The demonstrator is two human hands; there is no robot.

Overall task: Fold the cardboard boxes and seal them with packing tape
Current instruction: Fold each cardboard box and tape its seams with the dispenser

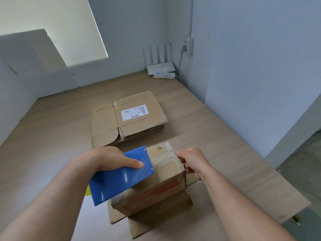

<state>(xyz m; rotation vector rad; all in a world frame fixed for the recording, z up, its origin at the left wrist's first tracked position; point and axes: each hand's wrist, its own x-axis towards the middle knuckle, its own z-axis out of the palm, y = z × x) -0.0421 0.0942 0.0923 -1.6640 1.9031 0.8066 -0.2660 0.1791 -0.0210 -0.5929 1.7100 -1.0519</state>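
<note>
I have the box (156,190) low in the centre of the frame. It is closed and sits on a flat cardboard sheet (139,225) that lies on the wooden table (52,136). A glossy strip of tape (164,162) runs across the box top towards its far right corner.

The left hand (111,160) comes in from the lower left and grips the blue dispenser (121,181). The thumb lies flat on its upper face and the other fingers are hidden underneath. The dispenser's far end rests on the left part of the box top. A small yellow piece (88,191) shows just under its near left edge, and I cannot tell what it is.

The right hand (191,160) is at the box's right top edge. Its fingers are curled together down the side and the thumb tip is at the rim where the tape ends. I cannot tell whether it also pinches the tape.

A stack of flattened boxes (137,117) lies in mid-frame, well apart from the box, with a white label (134,112) on top. A white router (161,66) stands in the far corner at upper centre, beneath a wall socket (188,45). A large cardboard sheet leans at upper left (34,58).
</note>
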